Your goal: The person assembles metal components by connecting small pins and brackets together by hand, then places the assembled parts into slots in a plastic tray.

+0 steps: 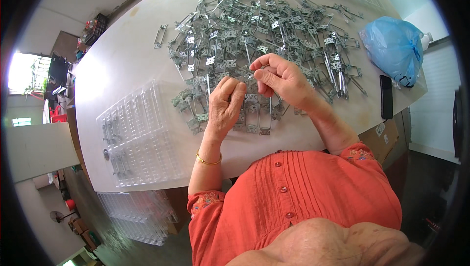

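"What's on that table?"

"A white tabletop (139,28), and in the upper middle of the frame a big heap of metal brackets (245,36), with one loose bracket (160,36) off to its left. Clear plastic trays (139,114) lie at centre left, a few metal parts in them. Far right, there's a blue plastic bag (391,46) and a black phone (386,97) near the table edge."

"And around it?"

"A bright window (22,72) at far left, a fan (57,216) at lower left, more clear trays (139,217) below the table's edge."

"How are the hands?"

"Both at mid-frame, above the heap's lower part. The left hand (225,100) points up, knuckles bent, fingers curled in, thumb along them. The right hand (281,77) slants in from the right, fingers half bent, thumb toward the index finger. I can't tell whether either grips a bracket."
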Action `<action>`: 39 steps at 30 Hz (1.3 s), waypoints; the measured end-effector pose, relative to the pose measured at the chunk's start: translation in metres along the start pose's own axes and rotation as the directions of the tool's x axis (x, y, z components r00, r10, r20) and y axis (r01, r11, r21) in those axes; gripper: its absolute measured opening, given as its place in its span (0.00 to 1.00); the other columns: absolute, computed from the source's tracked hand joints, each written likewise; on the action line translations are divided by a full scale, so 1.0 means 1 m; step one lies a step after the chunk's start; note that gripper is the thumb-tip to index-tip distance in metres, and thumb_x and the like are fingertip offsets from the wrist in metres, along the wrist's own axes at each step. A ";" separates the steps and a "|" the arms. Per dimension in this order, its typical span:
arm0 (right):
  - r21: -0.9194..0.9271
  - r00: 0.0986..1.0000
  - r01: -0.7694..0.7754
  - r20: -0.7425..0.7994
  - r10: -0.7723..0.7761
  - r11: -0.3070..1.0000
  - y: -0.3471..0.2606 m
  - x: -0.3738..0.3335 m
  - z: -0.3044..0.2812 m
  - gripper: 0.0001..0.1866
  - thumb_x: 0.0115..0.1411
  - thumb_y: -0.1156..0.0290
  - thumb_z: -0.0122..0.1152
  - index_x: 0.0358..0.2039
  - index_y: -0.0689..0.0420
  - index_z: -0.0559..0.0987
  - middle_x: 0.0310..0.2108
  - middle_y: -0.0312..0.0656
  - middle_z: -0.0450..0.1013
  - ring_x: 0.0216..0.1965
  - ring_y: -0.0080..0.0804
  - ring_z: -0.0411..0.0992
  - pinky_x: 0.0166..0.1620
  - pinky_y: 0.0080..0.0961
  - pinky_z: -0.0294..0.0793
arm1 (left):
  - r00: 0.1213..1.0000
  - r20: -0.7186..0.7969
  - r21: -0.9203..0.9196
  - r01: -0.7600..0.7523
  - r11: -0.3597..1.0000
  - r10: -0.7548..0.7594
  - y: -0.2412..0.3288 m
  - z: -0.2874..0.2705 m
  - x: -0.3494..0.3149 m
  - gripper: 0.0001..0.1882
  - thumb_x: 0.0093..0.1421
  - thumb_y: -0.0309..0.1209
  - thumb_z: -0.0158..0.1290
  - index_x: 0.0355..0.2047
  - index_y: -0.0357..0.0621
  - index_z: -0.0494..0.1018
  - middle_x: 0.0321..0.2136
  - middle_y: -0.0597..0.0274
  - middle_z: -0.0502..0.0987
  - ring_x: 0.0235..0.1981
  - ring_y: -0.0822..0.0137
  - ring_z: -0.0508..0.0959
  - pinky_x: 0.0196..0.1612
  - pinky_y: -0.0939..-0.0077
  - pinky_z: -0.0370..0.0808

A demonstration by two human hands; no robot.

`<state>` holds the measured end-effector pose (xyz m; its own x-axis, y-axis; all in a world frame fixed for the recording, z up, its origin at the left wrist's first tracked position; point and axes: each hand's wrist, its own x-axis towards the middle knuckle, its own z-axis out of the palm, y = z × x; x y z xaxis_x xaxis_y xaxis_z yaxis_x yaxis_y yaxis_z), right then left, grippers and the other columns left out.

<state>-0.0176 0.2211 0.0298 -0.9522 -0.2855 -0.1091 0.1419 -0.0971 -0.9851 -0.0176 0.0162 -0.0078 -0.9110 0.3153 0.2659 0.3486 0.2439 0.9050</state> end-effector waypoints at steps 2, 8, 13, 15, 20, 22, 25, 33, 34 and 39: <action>-0.014 1.000 -0.013 0.021 0.013 1.000 -0.002 0.000 -0.001 0.14 0.70 0.66 0.55 0.49 0.63 0.73 0.25 0.32 0.73 0.25 0.16 0.69 0.30 0.17 0.70 | 1.000 0.014 0.006 0.000 1.000 0.000 0.000 0.000 0.000 0.10 0.68 0.27 0.51 0.29 0.34 0.70 0.27 0.63 0.68 0.29 0.73 0.66 0.33 0.77 0.66; 0.032 0.990 -0.051 0.136 0.047 0.998 0.006 0.002 -0.009 0.15 0.71 0.65 0.54 0.51 0.63 0.73 0.25 0.32 0.73 0.25 0.17 0.69 0.30 0.16 0.70 | 0.998 0.009 0.071 -0.068 0.995 0.068 0.004 0.002 0.000 0.08 0.63 0.26 0.56 0.28 0.36 0.72 0.23 0.58 0.69 0.25 0.62 0.70 0.29 0.69 0.68; 0.062 0.979 -0.088 0.190 0.075 0.994 0.000 0.001 -0.011 0.14 0.72 0.65 0.53 0.48 0.62 0.74 0.25 0.32 0.74 0.25 0.17 0.70 0.30 0.16 0.71 | 0.990 0.049 0.087 -0.133 0.987 0.129 0.007 0.002 0.000 0.08 0.62 0.25 0.57 0.26 0.36 0.72 0.23 0.58 0.70 0.23 0.60 0.71 0.27 0.68 0.69; 0.050 0.974 -0.125 0.196 0.113 0.991 0.000 0.001 -0.013 0.13 0.72 0.63 0.54 0.47 0.61 0.74 0.25 0.33 0.75 0.26 0.17 0.72 0.30 0.16 0.72 | 0.989 0.053 0.106 -0.141 0.984 0.137 0.005 0.003 -0.001 0.08 0.61 0.25 0.57 0.26 0.37 0.72 0.23 0.58 0.70 0.22 0.59 0.71 0.26 0.68 0.69; -0.101 0.981 -0.165 0.089 0.174 0.981 -0.002 -0.004 -0.009 0.11 0.70 0.63 0.56 0.44 0.58 0.76 0.27 0.34 0.76 0.26 0.18 0.73 0.30 0.17 0.73 | 0.984 0.081 0.159 -0.169 0.973 0.157 0.006 0.006 -0.002 0.06 0.62 0.23 0.56 0.28 0.35 0.73 0.24 0.58 0.70 0.22 0.62 0.70 0.27 0.69 0.67; -0.153 0.985 -0.165 0.021 0.170 0.974 0.001 -0.005 -0.009 0.10 0.70 0.64 0.57 0.42 0.57 0.77 0.27 0.33 0.75 0.25 0.18 0.72 0.30 0.18 0.73 | 0.980 0.105 0.220 -0.189 0.957 0.169 0.005 0.007 -0.002 0.05 0.60 0.24 0.57 0.28 0.35 0.74 0.23 0.57 0.70 0.22 0.60 0.71 0.26 0.68 0.67; -0.680 0.921 0.313 0.047 -0.387 0.663 0.016 -0.002 -0.013 0.09 0.68 0.65 0.59 0.39 0.58 0.77 0.26 0.31 0.74 0.24 0.16 0.71 0.27 0.18 0.71 | 0.974 0.142 0.289 -0.213 0.933 0.179 0.004 0.008 -0.003 0.05 0.60 0.24 0.57 0.28 0.36 0.74 0.23 0.57 0.70 0.21 0.59 0.71 0.26 0.69 0.68; -0.229 0.954 0.132 -0.233 -0.186 0.964 -0.016 -0.007 -0.011 0.05 0.69 0.68 0.59 0.39 0.55 0.77 0.21 0.26 0.67 0.24 0.11 0.65 0.25 0.16 0.65 | 0.997 0.073 -0.188 0.036 0.981 -0.023 0.000 0.005 -0.007 0.09 0.65 0.29 0.53 0.27 0.39 0.74 0.24 0.62 0.72 0.18 0.70 0.67 0.23 0.76 0.62; -0.231 0.953 0.131 -0.238 -0.187 0.964 -0.014 -0.008 -0.011 0.05 0.69 0.68 0.59 0.39 0.55 0.77 0.21 0.26 0.67 0.24 0.11 0.65 0.25 0.16 0.65 | 0.964 0.078 -0.385 0.264 0.885 -0.253 0.000 0.000 -0.008 0.11 0.67 0.29 0.51 0.28 0.36 0.74 0.26 0.63 0.74 0.19 0.75 0.66 0.22 0.79 0.59; -0.290 0.972 0.155 -0.128 -0.199 0.944 0.008 -0.008 -0.004 0.04 0.69 0.69 0.58 0.40 0.55 0.77 0.21 0.26 0.66 0.23 0.11 0.64 0.26 0.14 0.63 | 0.957 0.039 -0.634 0.246 0.733 -0.288 -0.006 -0.004 -0.003 0.19 0.70 0.39 0.46 0.27 0.37 0.72 0.28 0.56 0.77 0.19 0.75 0.65 0.21 0.83 0.58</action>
<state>-0.0099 0.2269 0.0219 -0.9881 -0.1359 0.0726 -0.0918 0.1408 -0.9858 -0.0179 0.0101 -0.0125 -0.9635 0.2672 -0.0186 -0.1083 -0.3250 0.9395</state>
